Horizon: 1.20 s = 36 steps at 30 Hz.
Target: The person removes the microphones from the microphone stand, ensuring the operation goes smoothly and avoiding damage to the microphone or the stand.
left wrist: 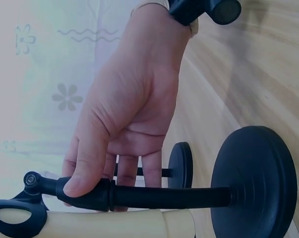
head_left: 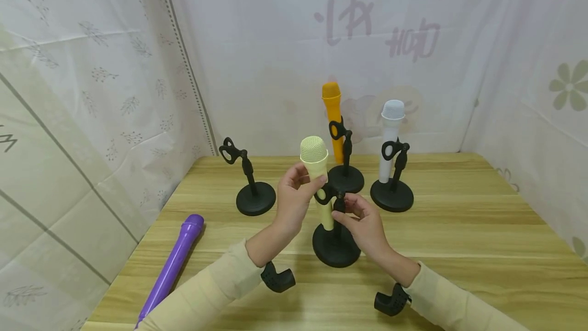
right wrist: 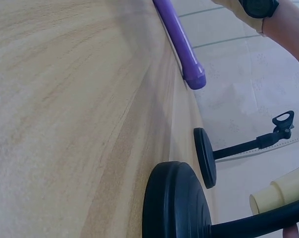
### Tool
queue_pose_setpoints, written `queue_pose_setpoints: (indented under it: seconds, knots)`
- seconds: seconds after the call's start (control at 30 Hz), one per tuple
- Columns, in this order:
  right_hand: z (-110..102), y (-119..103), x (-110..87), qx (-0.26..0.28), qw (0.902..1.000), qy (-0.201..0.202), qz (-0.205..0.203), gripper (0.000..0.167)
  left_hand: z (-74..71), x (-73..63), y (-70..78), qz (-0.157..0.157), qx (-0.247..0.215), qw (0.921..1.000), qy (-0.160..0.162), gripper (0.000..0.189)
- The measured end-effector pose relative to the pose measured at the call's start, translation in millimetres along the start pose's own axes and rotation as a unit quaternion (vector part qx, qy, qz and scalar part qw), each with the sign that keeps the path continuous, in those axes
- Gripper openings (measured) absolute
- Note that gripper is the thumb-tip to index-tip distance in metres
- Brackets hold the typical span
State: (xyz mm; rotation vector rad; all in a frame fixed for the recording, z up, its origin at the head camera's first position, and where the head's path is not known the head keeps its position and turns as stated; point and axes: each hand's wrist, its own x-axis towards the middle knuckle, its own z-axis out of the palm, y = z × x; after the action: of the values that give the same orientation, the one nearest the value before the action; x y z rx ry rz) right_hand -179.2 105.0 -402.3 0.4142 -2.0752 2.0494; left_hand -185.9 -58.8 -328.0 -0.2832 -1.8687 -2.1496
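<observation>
My left hand (head_left: 293, 199) grips a pale yellow microphone (head_left: 314, 152) below its mesh head, thumb across the front. The microphone passes through the ring clip of a black microphone stand (head_left: 337, 250), tilted beside the stem, its lower end above the round base. With thumb and fingers my right hand (head_left: 369, 226) holds the stand's stem just under the clip joint. The left wrist view shows this right hand (left wrist: 134, 99) with its thumb on the stem's thick sleeve. In the right wrist view the yellow microphone's tail (right wrist: 278, 196) lies along the stem.
Behind stand an orange microphone (head_left: 332, 103) and a white microphone (head_left: 392, 116), each in a black stand. A stand with a bare clip (head_left: 255, 198) is at the back left. On the left side of the wooden table (head_left: 441, 249) lies a purple microphone (head_left: 174, 264).
</observation>
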Motion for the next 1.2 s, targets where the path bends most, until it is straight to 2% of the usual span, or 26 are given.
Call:
queue_pose_setpoints:
  seconds: [0.47, 0.8, 1.2]
  knots:
    - [1.8, -0.3, -0.4, 0.014, 0.9997, 0.003, -0.021, 0.035, 0.5, 1.4, -0.2, -0.015, 0.013, 0.9998, 0.006, 0.034]
    - [1.3, 0.0, -0.3, -0.002, 0.9998, 0.013, -0.013, 0.035, 0.0, 2.5, 2.0, -0.015, 0.018, 0.9997, 0.007, 0.031]
    - [0.1, -1.6, 1.6, -0.018, 0.9997, 0.006, -0.013, 0.035, -1.6, 4.0, 6.3, -0.023, 0.017, 0.9996, 0.002, 0.032]
